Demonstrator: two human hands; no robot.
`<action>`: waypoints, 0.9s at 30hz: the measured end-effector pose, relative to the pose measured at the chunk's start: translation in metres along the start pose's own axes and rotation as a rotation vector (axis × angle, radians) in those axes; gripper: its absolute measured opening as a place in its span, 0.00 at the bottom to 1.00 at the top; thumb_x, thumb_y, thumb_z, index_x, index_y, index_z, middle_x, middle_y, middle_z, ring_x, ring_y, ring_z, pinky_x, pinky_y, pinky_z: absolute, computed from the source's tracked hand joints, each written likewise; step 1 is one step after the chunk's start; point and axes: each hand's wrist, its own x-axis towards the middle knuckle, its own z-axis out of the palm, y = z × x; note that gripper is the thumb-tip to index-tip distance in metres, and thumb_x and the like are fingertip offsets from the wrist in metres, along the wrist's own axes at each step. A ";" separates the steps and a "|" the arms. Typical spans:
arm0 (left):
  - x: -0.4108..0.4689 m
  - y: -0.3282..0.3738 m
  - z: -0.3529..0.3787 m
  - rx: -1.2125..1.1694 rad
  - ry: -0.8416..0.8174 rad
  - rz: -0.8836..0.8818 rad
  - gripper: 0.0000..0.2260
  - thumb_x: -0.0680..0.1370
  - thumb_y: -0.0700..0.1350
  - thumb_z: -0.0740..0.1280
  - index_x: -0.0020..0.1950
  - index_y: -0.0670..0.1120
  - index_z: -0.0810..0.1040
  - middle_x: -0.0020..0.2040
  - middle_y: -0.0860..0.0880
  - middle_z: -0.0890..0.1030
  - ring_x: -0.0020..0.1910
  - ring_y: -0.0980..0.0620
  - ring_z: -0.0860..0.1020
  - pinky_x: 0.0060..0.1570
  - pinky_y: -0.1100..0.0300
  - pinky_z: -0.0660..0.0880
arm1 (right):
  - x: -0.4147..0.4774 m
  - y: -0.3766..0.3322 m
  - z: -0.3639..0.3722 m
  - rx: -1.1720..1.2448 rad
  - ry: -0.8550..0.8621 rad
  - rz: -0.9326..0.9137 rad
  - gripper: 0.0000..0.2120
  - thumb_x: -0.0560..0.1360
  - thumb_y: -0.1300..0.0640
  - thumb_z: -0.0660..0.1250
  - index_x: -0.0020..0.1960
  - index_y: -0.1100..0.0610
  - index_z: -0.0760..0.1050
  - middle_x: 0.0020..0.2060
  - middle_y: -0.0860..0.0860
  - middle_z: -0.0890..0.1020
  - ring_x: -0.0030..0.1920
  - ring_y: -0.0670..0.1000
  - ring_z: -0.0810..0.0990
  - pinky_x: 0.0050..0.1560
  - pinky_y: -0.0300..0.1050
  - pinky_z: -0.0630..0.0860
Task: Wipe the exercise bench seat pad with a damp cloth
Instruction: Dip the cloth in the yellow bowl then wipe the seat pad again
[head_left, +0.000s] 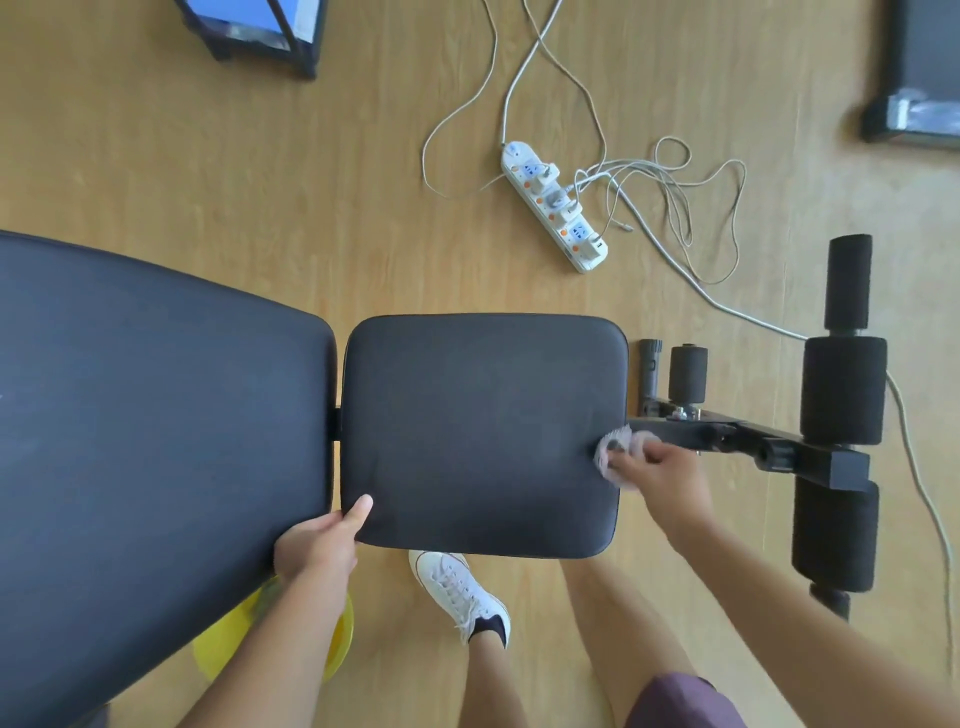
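Note:
The black seat pad (483, 431) of the exercise bench lies in the middle of the view, with the larger black back pad (156, 441) to its left. My right hand (660, 473) is shut on a small white cloth (621, 447) and presses it against the seat pad's right edge. My left hand (322, 540) rests at the near gap between the two pads, its thumb lying on the seat pad's near left corner and its fingers hidden under the edge.
The bench frame (753, 441) with black foam rollers (841, 395) sticks out to the right. A white power strip (553, 205) with tangled cables lies on the wood floor beyond. A yellow bowl (228, 644) sits under my left arm. My white shoe (457, 592) stands by the pad's near edge.

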 end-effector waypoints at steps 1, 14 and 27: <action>0.001 -0.001 0.000 -0.007 -0.003 0.002 0.17 0.69 0.44 0.82 0.31 0.44 0.75 0.38 0.41 0.80 0.39 0.41 0.79 0.51 0.50 0.80 | 0.023 -0.027 -0.003 0.044 0.097 -0.052 0.24 0.70 0.53 0.76 0.30 0.62 0.64 0.27 0.55 0.71 0.31 0.50 0.69 0.37 0.46 0.64; 0.009 -0.005 -0.002 0.069 -0.009 0.052 0.20 0.69 0.48 0.82 0.27 0.47 0.73 0.33 0.41 0.80 0.39 0.38 0.83 0.55 0.39 0.83 | -0.070 0.019 0.019 -0.443 0.006 -0.035 0.14 0.74 0.57 0.74 0.35 0.49 0.72 0.30 0.46 0.77 0.29 0.45 0.74 0.29 0.37 0.69; 0.024 -0.017 0.002 0.080 -0.019 0.112 0.14 0.68 0.52 0.82 0.32 0.46 0.82 0.39 0.40 0.88 0.46 0.36 0.87 0.55 0.42 0.83 | -0.021 -0.123 0.159 -0.521 0.094 -1.007 0.12 0.61 0.77 0.73 0.36 0.63 0.76 0.33 0.56 0.75 0.35 0.58 0.74 0.30 0.44 0.71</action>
